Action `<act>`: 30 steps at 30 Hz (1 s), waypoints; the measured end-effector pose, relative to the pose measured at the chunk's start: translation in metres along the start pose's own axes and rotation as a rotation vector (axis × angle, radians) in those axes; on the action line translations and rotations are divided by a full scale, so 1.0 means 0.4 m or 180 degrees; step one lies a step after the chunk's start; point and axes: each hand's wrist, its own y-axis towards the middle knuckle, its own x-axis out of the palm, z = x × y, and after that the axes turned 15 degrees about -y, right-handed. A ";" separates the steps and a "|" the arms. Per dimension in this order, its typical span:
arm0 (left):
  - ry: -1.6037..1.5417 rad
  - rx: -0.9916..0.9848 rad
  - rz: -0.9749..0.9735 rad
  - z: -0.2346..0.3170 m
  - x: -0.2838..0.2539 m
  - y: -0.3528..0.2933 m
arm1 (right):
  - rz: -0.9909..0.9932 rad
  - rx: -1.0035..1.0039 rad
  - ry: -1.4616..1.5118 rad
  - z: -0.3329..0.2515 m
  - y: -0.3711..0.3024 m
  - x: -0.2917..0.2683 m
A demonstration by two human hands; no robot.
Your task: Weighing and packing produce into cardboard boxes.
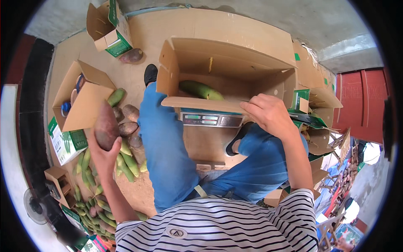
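My left hand (104, 156) is wrapped round the lower end of a large purplish-brown oblong fruit or root (106, 128), raised at the left beside my knee. My right hand (268, 114) pinches the near edge of an open cardboard box (235, 54) in front of me. Inside that box, toward its left end, lies one long green fruit or vegetable (200, 90). The box rests on a scale, whose display panel (212, 119) shows below the near wall. How firmly my right fingers press the edge is hard to tell.
Several purplish-brown pieces (128, 128) and green ones (128, 164) lie on the floor left of my leg. A larger green heap (94, 214) is at lower left. Open cartons (90, 96) stand at left, another carton (107, 31) at far left, and more boxes (323, 122) at right.
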 end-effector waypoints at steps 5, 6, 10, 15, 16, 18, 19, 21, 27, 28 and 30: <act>-0.1120 0.1002 -0.1283 0.362 0.056 0.057 | 0.0009 0.0175 -0.0046 -0.012 -0.027 0.005; -0.1111 0.1170 -0.1604 0.413 0.091 0.074 | 0.0026 0.0159 -0.0051 -0.017 -0.027 0.002; -0.0112 0.1896 -0.2478 0.515 0.287 0.143 | 0.0120 0.0086 -0.0136 -0.028 -0.031 0.015; 0.0929 0.2027 -0.3562 0.509 0.497 0.161 | 0.0125 -0.0071 0.0047 -0.038 -0.024 0.006; 0.1044 0.2012 -0.3765 0.503 0.526 0.155 | 0.0120 0.0005 -0.0007 -0.038 -0.028 -0.005; 0.1122 0.1562 -0.4226 0.502 0.553 0.163 | 0.0122 0.0003 0.0021 -0.039 -0.023 -0.010; 0.1148 0.1451 -0.4199 0.485 0.554 0.168 | 0.0122 0.0044 0.0028 -0.040 -0.018 -0.010; 0.0576 0.1498 -0.4095 0.443 0.571 0.171 | 0.0115 0.0070 0.0044 -0.041 -0.009 -0.012; -0.0937 0.1135 -0.3833 0.400 0.445 0.206 | -0.0011 0.0208 -0.0005 -0.040 -0.015 -0.008; -0.1211 0.0974 -0.3651 0.386 0.403 0.210 | -0.0010 0.0232 0.0011 -0.041 -0.018 -0.010; -0.2036 0.0577 -0.3134 0.332 0.308 0.205 | 0.0072 0.0196 0.0002 -0.036 -0.029 -0.008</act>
